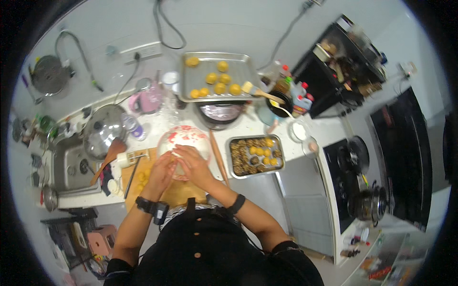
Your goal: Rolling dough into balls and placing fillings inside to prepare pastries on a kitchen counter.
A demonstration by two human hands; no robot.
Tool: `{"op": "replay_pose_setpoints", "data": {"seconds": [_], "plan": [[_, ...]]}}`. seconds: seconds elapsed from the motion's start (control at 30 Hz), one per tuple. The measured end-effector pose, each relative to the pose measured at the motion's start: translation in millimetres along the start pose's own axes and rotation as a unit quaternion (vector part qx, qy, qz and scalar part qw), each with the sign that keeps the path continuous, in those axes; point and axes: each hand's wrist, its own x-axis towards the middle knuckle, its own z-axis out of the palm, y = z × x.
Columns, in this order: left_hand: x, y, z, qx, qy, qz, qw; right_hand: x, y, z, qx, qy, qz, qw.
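Note:
My left hand (163, 171) and my right hand (191, 164) meet over a round basin (204, 143) with white contents and red patches. Their fingertips close around a small piece that is mostly hidden, perhaps dough. Several yellow dough pieces (144, 177) lie on the wooden board (182, 195), left of the basin. To the basin's right rests a wooden rolling pin (218, 155). Farther right, a small metal tray (256, 173) holds dark filling lumps and yellow balls. Behind the basin, a large baking tray (196, 77) carries several yellow balls.
At left are a sink (66, 178), a steel lid (103, 130), a wooden spatula (111, 155) and a plunger-type mould (125, 159). A pastry brush (263, 93) spans the baking tray's edge and a black cup. Bottles (300, 98) and a glass bowl (298, 131) stand right; a hob (336, 178) lies beyond.

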Motion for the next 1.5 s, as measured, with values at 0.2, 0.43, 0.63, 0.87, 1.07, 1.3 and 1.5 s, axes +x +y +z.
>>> {"op": "replay_pose_setpoints", "data": {"seconds": [0.2, 0.43, 0.63, 0.87, 1.07, 1.3, 1.5], "plan": [[-9, 5, 42, 0.05, -0.055, -0.033, 0.997, -1, 14, -7, -0.009, -0.023, -0.028, 0.999], [-34, 11, 98, -0.04, -0.108, -0.118, 0.986, 22, 13, -18, -0.039, -0.064, 0.029, 0.997], [-30, 6, 103, -0.08, -0.073, -0.008, 0.994, 44, 23, -12, -0.061, -0.035, 0.016, 0.997], [-25, 1, 68, -0.144, -0.106, -0.005, 0.984, 26, 26, 4, 0.049, -0.054, 0.021, 0.997], [-40, 0, 96, -0.067, -0.04, -0.01, 0.997, 34, 33, 13, 0.053, -0.068, 0.062, 0.994], [-52, 0, 74, -0.071, -0.037, 0.07, 0.994, 9, 23, 42, 0.194, -0.131, 0.031, 0.972], [-48, -7, 67, -0.073, 0.043, 0.049, 0.995, 4, 30, 42, -0.045, -0.158, 0.015, 0.986]]}}
